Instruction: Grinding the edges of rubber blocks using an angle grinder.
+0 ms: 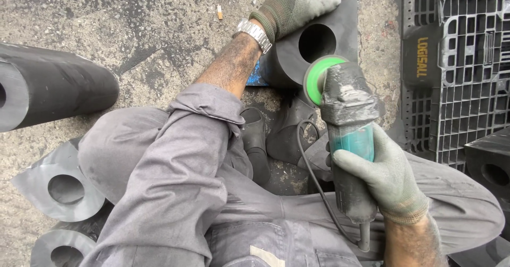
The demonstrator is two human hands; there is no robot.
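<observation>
Outdoors, I sit on rough, stained concrete floor (133,28), grey-overalled legs framing the angle grinder (345,134). My right hand (385,171) is clenched round its teal body; its long axis runs away from me, green disc against the black rubber block (319,44) just beyond. My left hand (297,1) presses flat on that block's top. Right of the grinder lies a black plastic pallet (457,65); well left, black cylinders (48,86).

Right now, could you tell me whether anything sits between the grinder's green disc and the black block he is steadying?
Nothing visible does. The green disc of the angle grinder, held in the right hand, sits right at the face of the black block, just below its round hole. The left hand rests on the block's top, clear of the disc.
</observation>
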